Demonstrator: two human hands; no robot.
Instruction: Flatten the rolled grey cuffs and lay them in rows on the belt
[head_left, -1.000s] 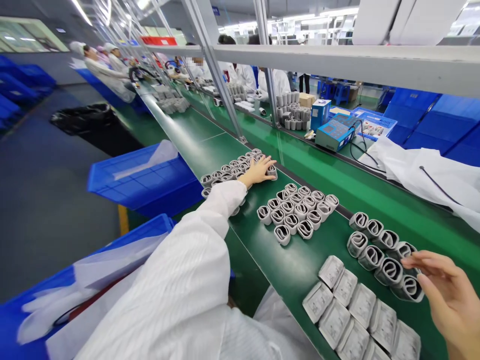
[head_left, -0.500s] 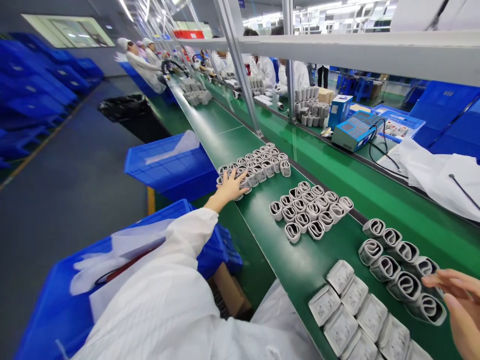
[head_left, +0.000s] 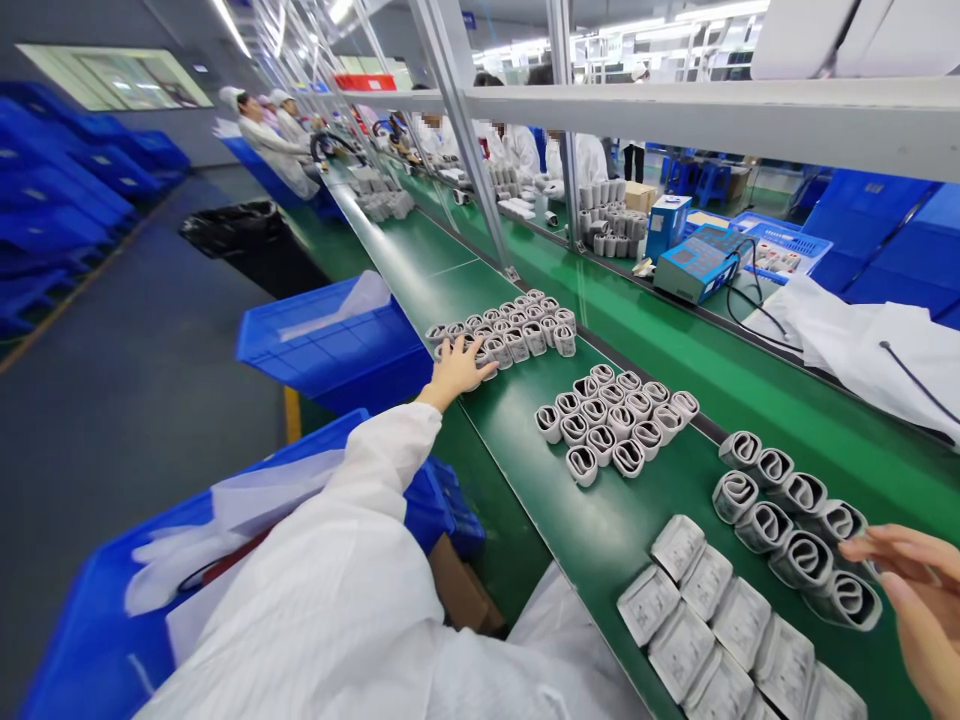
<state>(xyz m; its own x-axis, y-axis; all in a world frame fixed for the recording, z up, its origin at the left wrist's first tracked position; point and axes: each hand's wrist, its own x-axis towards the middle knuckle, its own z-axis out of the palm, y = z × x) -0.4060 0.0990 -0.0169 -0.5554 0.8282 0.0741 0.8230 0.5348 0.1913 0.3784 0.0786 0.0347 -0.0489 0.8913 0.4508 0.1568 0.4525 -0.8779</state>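
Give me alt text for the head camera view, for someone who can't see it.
A person's left hand is spread over a group of gray rolls on a green workbench; the right hand is beside a nearer group. Blue bins stand at left.

1. Left hand (head_left: 456,372): palm down, fingers spread, thumb out to the side.
2. Left arm (head_left: 322,560): white-sleeved, reaching forward behind the left hand.
3. Right hand (head_left: 921,590): partly cut off, fingers slightly bent, thumb apart from them.

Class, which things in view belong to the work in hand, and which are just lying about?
Work in hand: grey rolls by the left hand; more rolls by the right hand.

Seemingly lying about: black-bagged bin; blue instrument; white sheeting.
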